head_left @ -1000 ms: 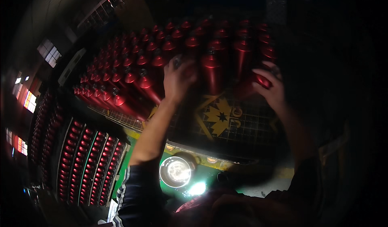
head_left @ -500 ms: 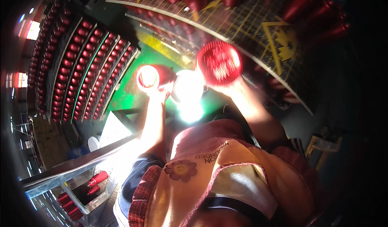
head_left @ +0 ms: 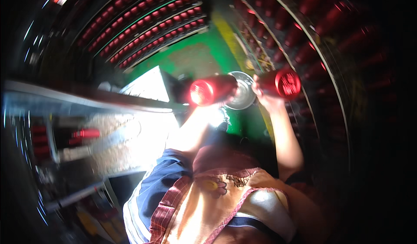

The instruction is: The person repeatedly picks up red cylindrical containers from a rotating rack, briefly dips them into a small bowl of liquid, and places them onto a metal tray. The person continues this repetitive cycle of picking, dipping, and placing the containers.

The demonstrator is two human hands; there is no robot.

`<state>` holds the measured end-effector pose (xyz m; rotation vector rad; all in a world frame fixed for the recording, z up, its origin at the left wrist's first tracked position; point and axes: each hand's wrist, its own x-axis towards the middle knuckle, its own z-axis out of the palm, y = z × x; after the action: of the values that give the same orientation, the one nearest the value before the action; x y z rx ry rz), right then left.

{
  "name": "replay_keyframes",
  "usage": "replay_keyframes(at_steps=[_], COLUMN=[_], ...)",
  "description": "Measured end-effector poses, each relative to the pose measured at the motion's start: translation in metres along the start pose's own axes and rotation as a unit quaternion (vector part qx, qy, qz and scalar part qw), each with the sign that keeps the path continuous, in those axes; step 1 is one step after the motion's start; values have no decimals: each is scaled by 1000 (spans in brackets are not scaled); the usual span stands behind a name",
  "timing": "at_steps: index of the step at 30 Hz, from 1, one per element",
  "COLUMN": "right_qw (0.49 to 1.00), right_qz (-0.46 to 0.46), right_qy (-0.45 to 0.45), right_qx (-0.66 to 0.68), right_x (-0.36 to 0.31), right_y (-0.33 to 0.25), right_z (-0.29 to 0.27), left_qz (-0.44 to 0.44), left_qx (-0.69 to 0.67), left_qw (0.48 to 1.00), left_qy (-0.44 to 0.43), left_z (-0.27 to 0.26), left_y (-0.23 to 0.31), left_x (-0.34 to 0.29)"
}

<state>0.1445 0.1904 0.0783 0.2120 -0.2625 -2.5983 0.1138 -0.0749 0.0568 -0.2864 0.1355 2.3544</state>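
My left hand (head_left: 216, 106) is closed round a shiny red metallic bottle (head_left: 220, 88) lying on its side, its round base turned left and overexposed by glare. A second red metallic bottle (head_left: 268, 82) is gripped in my right hand (head_left: 266, 99), its round base (head_left: 288, 83) pointing right. Its fingers wrap the narrower end. Between the two bottles, lower down, is a round silvery metal basin (head_left: 244, 97); part of its rim is hidden behind the left bottle.
Racks of red bottles (head_left: 152, 26) stand at the far left, above a green floor (head_left: 186, 55). More rows of red bottles (head_left: 306, 48) stand close on the right. A blurred metal rail (head_left: 87, 101) crosses the left side, beside a glaring bright surface (head_left: 147, 133) with a red bottle (head_left: 87, 133) beyond it.
The view has swung left, so the racks have shifted and the rail and bright surface come nearer the middle. Both hands keep their bottles; the right one has tipped so its side shows.
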Motion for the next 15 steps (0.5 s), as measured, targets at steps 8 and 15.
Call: replay_keyframes(at_steps=[8,15], right_qw=[977,865], right_qz=[210,12], right_qy=[25,139], right_qx=[-2,-482], right_x=[-102,-27], right_y=[107,273], right_z=[-60,-28], left_qz=[321,530], left_qx=[555,582], left_qw=[713,329], left_qy=[283,521], left_z=[-3,-3], left_y=[55,211], left_x=[-316,-466])
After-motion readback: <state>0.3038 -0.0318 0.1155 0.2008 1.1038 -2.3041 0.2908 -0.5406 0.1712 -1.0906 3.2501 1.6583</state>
